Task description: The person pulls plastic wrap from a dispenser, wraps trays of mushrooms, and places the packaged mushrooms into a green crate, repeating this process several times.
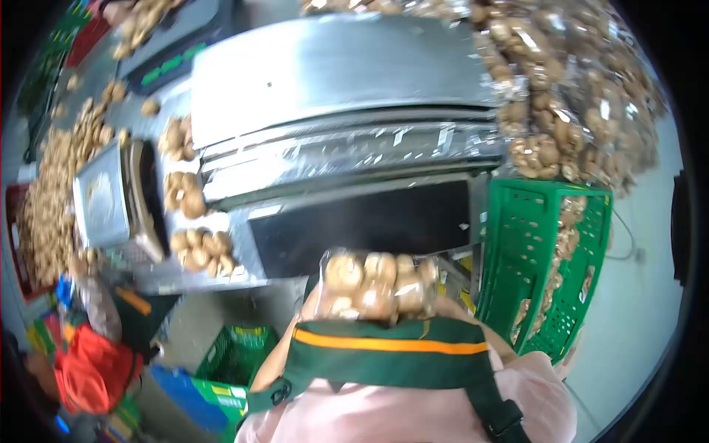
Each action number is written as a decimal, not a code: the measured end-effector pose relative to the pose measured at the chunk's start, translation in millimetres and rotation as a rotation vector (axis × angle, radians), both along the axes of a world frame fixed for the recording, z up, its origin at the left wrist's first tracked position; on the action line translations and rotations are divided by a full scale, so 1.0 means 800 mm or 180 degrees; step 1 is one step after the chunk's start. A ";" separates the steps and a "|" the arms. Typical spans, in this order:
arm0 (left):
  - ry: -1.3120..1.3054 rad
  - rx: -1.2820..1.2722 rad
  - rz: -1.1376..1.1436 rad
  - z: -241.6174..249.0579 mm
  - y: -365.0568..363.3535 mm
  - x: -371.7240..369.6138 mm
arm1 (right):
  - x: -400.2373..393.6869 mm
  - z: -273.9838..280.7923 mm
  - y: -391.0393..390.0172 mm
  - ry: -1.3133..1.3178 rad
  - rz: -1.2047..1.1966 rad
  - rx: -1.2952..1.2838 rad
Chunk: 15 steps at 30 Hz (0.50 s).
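A clear-wrapped pack of brown mushrooms (380, 286) is held up in front of the green apron. My left hand (312, 301) is at the left end of the pack, and my right hand (449, 306) is at its right end. Both hands grip it, with most of their fingers hidden behind the pack or blurred. Just beyond the pack is the black plate (362, 225) of a metal wrapping machine (343, 66).
Wrapped mushroom packs (569, 96) are piled at the back right, above a green crate (517, 221) holding more. Mushroom portions (201, 251) and a scale (103, 196) stand left, near loose mushrooms (55, 199). A co-worker in red (96, 369) is at lower left.
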<state>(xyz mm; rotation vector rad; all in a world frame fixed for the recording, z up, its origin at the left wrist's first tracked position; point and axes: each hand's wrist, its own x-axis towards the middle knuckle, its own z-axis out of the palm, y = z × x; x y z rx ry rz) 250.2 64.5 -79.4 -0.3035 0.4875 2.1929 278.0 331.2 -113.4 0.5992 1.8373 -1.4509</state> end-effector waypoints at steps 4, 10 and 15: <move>-0.0101 0.0617 -0.0224 -0.021 0.025 -0.015 | -0.032 0.100 0.022 0.0543 0.0135 -0.1279; 0.4261 -0.2732 -0.2431 0.108 0.068 -0.141 | -0.094 0.202 0.099 0.0887 -0.0424 -0.0265; 0.4090 -0.1921 -0.4832 0.282 0.025 -0.202 | -0.205 0.305 0.318 0.2949 -0.2957 -0.0419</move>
